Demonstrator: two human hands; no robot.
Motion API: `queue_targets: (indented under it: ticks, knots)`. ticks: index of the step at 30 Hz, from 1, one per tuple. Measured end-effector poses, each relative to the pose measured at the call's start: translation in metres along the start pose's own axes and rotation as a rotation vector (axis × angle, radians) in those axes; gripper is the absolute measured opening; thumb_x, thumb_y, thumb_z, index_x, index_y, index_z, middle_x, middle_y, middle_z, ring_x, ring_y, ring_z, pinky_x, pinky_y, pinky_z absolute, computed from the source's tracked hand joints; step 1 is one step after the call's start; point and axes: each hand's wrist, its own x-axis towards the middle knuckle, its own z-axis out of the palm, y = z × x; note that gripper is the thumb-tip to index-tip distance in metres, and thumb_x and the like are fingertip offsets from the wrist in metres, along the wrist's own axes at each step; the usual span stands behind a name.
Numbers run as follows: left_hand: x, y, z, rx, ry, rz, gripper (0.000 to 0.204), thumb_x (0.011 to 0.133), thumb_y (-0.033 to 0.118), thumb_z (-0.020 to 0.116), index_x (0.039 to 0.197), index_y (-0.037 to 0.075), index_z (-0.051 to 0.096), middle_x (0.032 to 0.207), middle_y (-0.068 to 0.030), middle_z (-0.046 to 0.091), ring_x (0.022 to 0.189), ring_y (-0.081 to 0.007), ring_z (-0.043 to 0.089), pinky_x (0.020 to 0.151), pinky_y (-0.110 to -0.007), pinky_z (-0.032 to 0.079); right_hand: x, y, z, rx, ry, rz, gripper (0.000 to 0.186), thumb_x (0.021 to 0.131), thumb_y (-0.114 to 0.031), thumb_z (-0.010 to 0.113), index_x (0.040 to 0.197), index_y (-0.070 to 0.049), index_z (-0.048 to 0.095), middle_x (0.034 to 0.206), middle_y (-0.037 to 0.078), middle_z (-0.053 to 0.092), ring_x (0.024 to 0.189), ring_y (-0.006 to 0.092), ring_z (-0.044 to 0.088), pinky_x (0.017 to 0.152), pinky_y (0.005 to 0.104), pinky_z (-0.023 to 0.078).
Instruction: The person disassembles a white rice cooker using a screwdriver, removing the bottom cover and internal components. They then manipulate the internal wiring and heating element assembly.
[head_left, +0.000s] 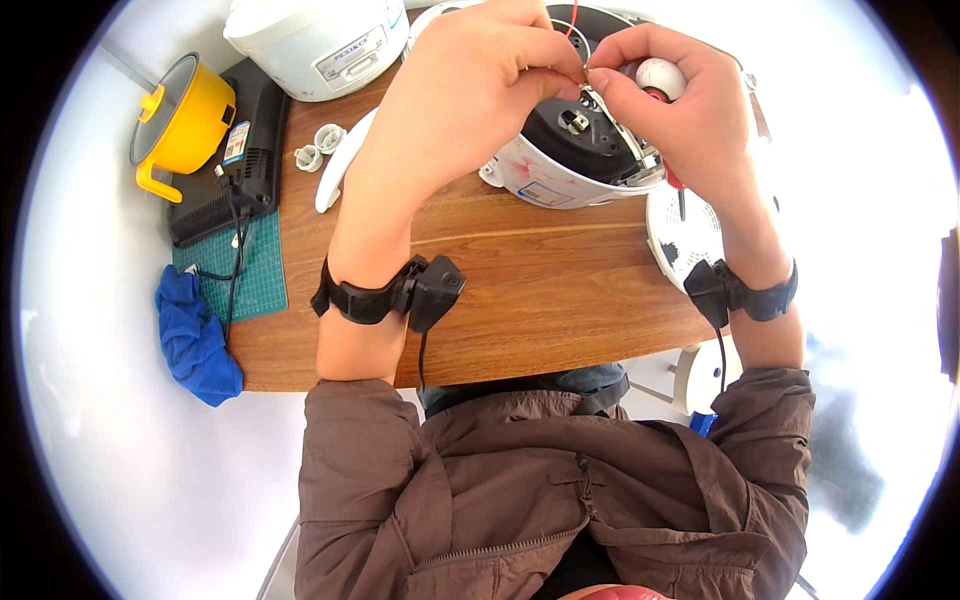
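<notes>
An opened rice cooker, white with a pink pattern, lies with its black underside and inner parts exposed. Over it, my left hand is closed in a pinch at a thin wire, whose end is mostly hidden by the fingertips. My right hand meets it there, thumb and forefinger pinching at the same spot. Tucked in the right palm is a screwdriver with a white rounded handle end and red parts; its dark shaft sticks out below the hand.
A white perforated cover lies beside the cooker at right. Left stand a white rice cooker, a yellow pot on a black appliance, small white cups, a green cutting mat and a blue cloth.
</notes>
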Motion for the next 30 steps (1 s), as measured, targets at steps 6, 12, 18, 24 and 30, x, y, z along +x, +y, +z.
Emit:
queue_targets:
  ticks: [6, 12, 18, 24, 30]
  knots:
    - [0.002, -0.017, -0.001, 0.334, 0.057, 0.390, 0.007, 0.081, 0.003, 0.068, 0.088, 0.004, 0.068, 0.087, -0.0082, 0.060, 0.085, -0.0279, 0.062, 0.071, -0.037, 0.052, 0.004, -0.005, -0.008, 0.173, -0.181, 0.230, 0.021, 0.092, -0.022, 0.072, 0.102, -0.003, 0.073, 0.074, 0.000, 0.065, 0.061, 0.0032, 0.057, 0.052, 0.0180, 0.043]
    - [0.003, -0.018, 0.005, 0.275, 0.092, 0.488, 0.008, 0.082, 0.004, 0.067, 0.090, 0.003, 0.068, 0.089, -0.0089, 0.060, 0.086, -0.0276, 0.062, 0.073, -0.037, 0.052, 0.008, 0.009, -0.013, 0.535, -0.182, 0.280, 0.025, 0.095, -0.021, 0.067, 0.106, 0.001, 0.070, 0.080, 0.004, 0.068, 0.058, 0.0052, 0.055, 0.051, 0.0197, 0.043]
    - [-0.002, -0.031, 0.002, 0.081, -0.055, 0.187, 0.019, 0.082, 0.004, 0.075, 0.100, 0.001, 0.072, 0.091, -0.0090, 0.065, 0.085, -0.0282, 0.065, 0.075, -0.036, 0.053, -0.007, 0.004, -0.006, 0.482, -0.151, 0.142, 0.026, 0.097, -0.021, 0.068, 0.108, 0.002, 0.071, 0.089, 0.008, 0.072, 0.061, 0.0051, 0.057, 0.051, 0.0191, 0.045]
    - [-0.001, -0.010, -0.007, -0.221, 0.102, 0.234, 0.026, 0.077, 0.000, 0.080, 0.103, 0.000, 0.075, 0.093, -0.0098, 0.072, 0.082, -0.0228, 0.069, 0.072, -0.031, 0.054, -0.011, -0.003, -0.006, 0.796, -0.249, 0.256, 0.025, 0.095, -0.021, 0.074, 0.108, 0.000, 0.075, 0.086, 0.003, 0.070, 0.066, 0.0070, 0.060, 0.057, 0.0214, 0.047]
    - [-0.002, -0.011, -0.015, -0.229, 0.184, 0.309, 0.018, 0.078, -0.004, 0.080, 0.095, -0.001, 0.076, 0.088, -0.0103, 0.072, 0.076, -0.0211, 0.070, 0.067, -0.030, 0.054, -0.011, -0.004, 0.013, 0.791, -0.156, 0.216, 0.032, 0.102, -0.024, 0.064, 0.119, 0.003, 0.068, 0.082, 0.004, 0.064, 0.061, 0.0062, 0.054, 0.051, 0.0197, 0.044]
